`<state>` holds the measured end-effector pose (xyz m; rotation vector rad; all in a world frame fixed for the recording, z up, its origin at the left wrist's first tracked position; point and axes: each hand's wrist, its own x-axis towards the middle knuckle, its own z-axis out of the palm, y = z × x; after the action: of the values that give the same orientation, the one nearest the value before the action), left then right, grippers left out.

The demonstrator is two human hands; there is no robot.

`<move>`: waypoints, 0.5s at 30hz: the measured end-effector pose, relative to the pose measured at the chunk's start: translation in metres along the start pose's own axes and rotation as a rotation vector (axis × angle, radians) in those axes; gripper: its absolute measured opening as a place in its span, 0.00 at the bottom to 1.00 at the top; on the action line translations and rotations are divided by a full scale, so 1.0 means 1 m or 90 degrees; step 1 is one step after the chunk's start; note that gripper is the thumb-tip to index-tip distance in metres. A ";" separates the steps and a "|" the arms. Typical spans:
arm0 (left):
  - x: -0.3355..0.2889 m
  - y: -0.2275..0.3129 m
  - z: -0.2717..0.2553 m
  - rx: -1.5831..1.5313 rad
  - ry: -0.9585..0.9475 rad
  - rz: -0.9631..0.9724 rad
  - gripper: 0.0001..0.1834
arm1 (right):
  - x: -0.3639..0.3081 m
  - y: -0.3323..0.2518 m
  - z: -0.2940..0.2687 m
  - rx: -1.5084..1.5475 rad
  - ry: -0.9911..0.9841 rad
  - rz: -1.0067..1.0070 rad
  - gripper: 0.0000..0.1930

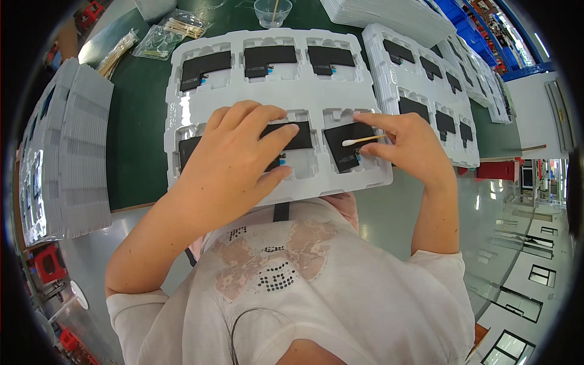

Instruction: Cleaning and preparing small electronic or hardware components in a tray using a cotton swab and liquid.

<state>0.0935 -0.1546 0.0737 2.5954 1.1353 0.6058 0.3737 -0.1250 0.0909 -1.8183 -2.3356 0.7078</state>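
Note:
A white plastic tray (pixel 274 97) in front of me holds two rows of black L-shaped battery packs, each in its own pocket. Over the near middle pocket is my left hand (pixel 240 149), fingers apart, partly covering the battery pack (pixel 297 137) there; whether they touch it is hard to see. My right hand (pixel 406 137) holds a cotton swab (pixel 359 141), its white tip pointing left. Thumb and index finger of that hand reach around the near right battery pack (pixel 342 152), which sits tilted in its pocket.
To the right, another white tray (pixel 420 79) of battery packs sits atop a stack. Many nested trays (pixel 73 146) stand at the left. Beyond are bagged swabs (pixel 161 41), loose swabs (pixel 118 52) and a clear plastic cup (pixel 272 13) on the green table (pixel 131 140).

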 end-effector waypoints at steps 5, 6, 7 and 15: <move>0.008 0.008 0.000 0.005 0.007 0.025 0.24 | 0.002 0.014 0.010 0.038 0.042 -0.120 0.24; 0.009 0.008 0.000 0.007 0.007 0.022 0.24 | 0.001 0.011 0.009 0.039 0.043 -0.123 0.24; 0.009 0.008 0.000 0.008 0.007 0.019 0.23 | -0.001 0.005 0.006 0.014 0.044 -0.098 0.22; -0.002 -0.002 0.001 -0.006 0.011 -0.035 0.24 | -0.003 0.003 0.010 -0.037 0.069 -0.044 0.21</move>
<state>0.0919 -0.1548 0.0716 2.5468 1.2005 0.6206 0.3742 -0.1304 0.0817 -1.7416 -2.3597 0.5234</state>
